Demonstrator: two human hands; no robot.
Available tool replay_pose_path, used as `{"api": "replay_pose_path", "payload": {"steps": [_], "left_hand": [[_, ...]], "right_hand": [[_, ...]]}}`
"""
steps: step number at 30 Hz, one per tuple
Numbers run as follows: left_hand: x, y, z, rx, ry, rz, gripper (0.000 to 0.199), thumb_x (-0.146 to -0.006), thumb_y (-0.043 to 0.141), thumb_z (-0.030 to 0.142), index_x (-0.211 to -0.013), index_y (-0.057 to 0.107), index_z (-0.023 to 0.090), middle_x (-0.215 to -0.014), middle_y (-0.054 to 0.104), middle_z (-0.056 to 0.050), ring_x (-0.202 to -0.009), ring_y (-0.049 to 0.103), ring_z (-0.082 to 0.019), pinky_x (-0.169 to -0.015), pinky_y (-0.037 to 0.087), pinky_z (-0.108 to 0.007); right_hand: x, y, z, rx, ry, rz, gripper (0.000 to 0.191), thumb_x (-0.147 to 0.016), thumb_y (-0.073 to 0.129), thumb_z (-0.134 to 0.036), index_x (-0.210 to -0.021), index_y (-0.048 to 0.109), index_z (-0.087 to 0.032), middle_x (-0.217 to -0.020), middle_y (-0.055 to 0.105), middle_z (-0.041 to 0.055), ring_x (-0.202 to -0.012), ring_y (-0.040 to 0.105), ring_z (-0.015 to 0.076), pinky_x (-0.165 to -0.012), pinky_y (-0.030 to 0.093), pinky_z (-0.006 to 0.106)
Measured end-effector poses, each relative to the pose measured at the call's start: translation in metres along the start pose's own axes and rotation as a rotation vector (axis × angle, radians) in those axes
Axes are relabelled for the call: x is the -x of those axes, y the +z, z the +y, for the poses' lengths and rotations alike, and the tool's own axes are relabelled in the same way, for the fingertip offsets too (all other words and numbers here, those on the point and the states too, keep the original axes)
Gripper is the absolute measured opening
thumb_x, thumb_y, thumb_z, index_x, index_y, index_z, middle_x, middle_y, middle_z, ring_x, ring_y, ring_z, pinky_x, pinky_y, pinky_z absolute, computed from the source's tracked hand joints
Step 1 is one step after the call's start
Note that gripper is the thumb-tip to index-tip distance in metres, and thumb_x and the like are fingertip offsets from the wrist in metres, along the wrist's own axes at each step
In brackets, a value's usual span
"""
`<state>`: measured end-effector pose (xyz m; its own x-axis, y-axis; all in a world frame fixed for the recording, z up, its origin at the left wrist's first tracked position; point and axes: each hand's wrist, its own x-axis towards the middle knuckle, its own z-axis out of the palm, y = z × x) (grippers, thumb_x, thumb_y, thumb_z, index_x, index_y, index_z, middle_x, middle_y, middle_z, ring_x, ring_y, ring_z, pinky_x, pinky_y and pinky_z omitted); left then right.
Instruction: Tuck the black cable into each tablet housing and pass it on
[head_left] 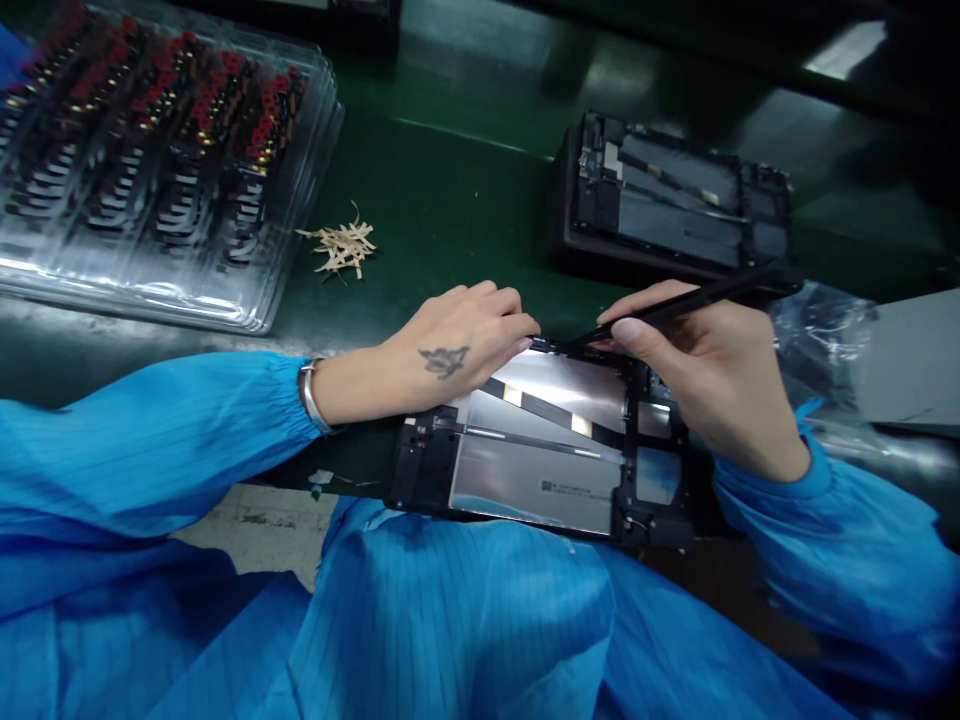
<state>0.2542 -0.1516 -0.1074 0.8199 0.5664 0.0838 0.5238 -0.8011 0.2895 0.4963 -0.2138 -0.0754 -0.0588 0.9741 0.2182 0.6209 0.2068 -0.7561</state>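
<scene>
An opened tablet with silver battery panels, dark ribbon cables and a black frame lies near the table's front edge, against the blue gown. My left hand reaches across its left part, fingers bent and closed at the far edge; the fingertips are partly hidden. Between the thumb and fingers of my right hand is a pair of black tweezers, held slanted. Its tip points down at the tablet's far edge, close to my left fingertips. Whether the tip grips anything is too small to tell.
Clear plastic trays of small red-and-black flex parts stand at the left. A small heap of pale strips lies on the green table. Another opened tablet rests on a black block at the back right, near crumpled clear plastic.
</scene>
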Motion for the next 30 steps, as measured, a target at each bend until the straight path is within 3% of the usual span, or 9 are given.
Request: {"api": "replay_pose_path", "payload": {"steps": [7, 18, 30], "left_hand": [[0.0001, -0.0012, 0.0, 0.001, 0.003, -0.008, 0.041, -0.112, 0.033, 0.033, -0.13, 0.068, 0.02, -0.119, 0.067, -0.009, -0.104, 0.061, -0.025, -0.085, 0.049, -0.037], [0.0002, -0.0039, 0.0028, -0.023, -0.01, -0.014, 0.039, -0.112, 0.037, 0.031, -0.13, 0.069, 0.02, -0.118, 0.067, -0.009, -0.102, 0.061, -0.025, -0.084, 0.05, -0.037], [0.0007, -0.0033, 0.003, -0.007, -0.005, -0.003, 0.041, -0.112, 0.036, 0.031, -0.131, 0.069, 0.02, -0.118, 0.069, -0.01, -0.102, 0.063, -0.025, -0.084, 0.052, -0.038]], "right_hand": [[0.0006, 0.001, -0.0003, -0.082, 0.034, 0.001, 0.005, -0.094, 0.075, -0.035, -0.093, 0.076, -0.031, -0.091, 0.074, -0.0017, -0.079, 0.076, 0.0187, -0.07, 0.064, 0.033], [-0.0009, 0.0015, 0.0027, -0.034, 0.002, -0.009, 0.016, -0.094, 0.075, -0.044, -0.093, 0.076, -0.028, -0.09, 0.075, -0.001, -0.077, 0.074, 0.017, -0.063, 0.059, 0.029], [0.0033, 0.0022, 0.0006, 0.053, -0.033, 0.026, 0.01, -0.095, 0.073, -0.039, -0.093, 0.077, -0.03, -0.092, 0.076, -0.0007, -0.08, 0.073, 0.0185, -0.059, 0.057, 0.029]]}}
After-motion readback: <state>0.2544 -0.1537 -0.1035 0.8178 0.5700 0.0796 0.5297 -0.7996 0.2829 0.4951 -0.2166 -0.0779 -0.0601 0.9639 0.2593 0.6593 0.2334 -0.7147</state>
